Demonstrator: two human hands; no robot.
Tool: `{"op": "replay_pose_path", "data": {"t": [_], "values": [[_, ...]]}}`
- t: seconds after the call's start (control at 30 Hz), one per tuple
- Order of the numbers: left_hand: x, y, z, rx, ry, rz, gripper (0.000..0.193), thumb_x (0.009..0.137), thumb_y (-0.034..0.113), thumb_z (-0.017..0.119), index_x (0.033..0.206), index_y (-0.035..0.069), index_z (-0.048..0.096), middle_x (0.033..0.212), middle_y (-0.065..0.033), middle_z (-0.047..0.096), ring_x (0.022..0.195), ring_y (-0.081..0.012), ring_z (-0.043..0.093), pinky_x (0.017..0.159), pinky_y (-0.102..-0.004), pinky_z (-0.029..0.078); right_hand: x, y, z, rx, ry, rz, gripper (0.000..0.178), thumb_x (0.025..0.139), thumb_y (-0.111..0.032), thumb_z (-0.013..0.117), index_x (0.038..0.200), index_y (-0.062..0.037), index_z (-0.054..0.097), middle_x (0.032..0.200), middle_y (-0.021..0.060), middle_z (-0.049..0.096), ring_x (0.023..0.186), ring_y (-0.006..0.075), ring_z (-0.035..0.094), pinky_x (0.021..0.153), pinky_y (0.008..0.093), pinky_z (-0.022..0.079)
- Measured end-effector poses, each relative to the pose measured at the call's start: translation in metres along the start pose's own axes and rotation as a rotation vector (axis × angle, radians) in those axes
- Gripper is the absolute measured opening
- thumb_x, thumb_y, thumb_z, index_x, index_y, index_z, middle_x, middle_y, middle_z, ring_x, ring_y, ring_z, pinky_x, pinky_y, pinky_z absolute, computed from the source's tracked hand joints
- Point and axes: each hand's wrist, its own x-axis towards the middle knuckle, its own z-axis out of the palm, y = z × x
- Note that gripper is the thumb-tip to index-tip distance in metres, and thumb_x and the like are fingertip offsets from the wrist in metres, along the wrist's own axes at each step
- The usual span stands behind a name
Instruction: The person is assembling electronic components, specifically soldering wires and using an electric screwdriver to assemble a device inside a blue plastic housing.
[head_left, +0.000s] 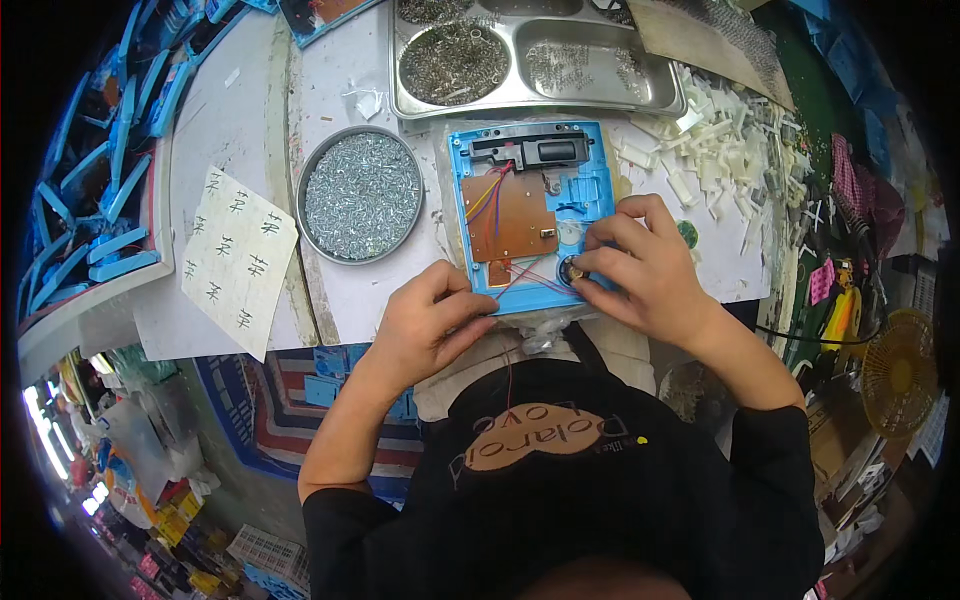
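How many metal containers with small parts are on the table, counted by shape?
Round metal dish of screws: 1
Rectangular metal tray with compartments: 1
Total: 2

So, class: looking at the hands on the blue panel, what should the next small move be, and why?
Probably press the small round part down into the blue panel. The right hand pinches it at the panel's lower right, its thin wires already run to it, and the left hand steadies the near edge.
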Motion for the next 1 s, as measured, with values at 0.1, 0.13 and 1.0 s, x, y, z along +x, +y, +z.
{"op": "replay_pose_path", "data": {"t": [0.1, 0.13, 1.0], "values": [[0.002, 0.001, -0.001, 0.011, -0.006, 0.018, 0.026, 0.073, 0.01, 0.086, 0.097, 0.009, 0.076, 0.085, -0.0057, 0.056, 0.074, -0.0226, 0.06, 0.062, -0.0345, 0.049, 0.005, -0.012, 0.0, -0.062, 0.0, 0.018, 0.032, 0.065, -0.008, 0.083, 0.092, -0.0099, 0.065, 0.102, 0.0063, 0.065, 0.103, 0.0315, 0.057, 0.084, 0.0435, 0.047], [0.003, 0.001, -0.002, 0.021, -0.011, 0.029, 0.025, 0.074, 0.011, 0.086, 0.097, 0.009, 0.076, 0.085, -0.006, 0.056, 0.073, -0.023, 0.06, 0.062, -0.035, 0.049, 0.008, -0.018, 0.001, -0.075, 0.006, 0.028, 0.032, 0.065, -0.008, 0.083, 0.09, -0.0094, 0.064, 0.101, 0.006, 0.065, 0.102, 0.0315, 0.057, 0.084, 0.0432, 0.047], [0.272, -0.001, -0.006, 0.747, -0.16, 0.117, 0.019, 0.085, 0.025, 0.074, 0.087, 0.006, 0.074, 0.089, -0.0169, 0.071, 0.086, -0.0357, 0.07, 0.077, -0.0461, 0.056, -0.018, 0.039, -0.075, -0.153, 0.167, 0.49, 0.025, 0.077, -0.011, 0.074, 0.098, -0.0002, 0.069, 0.093, 0.0153, 0.069, 0.087, 0.0341, 0.064, 0.08, 0.0423, 0.051]]}}
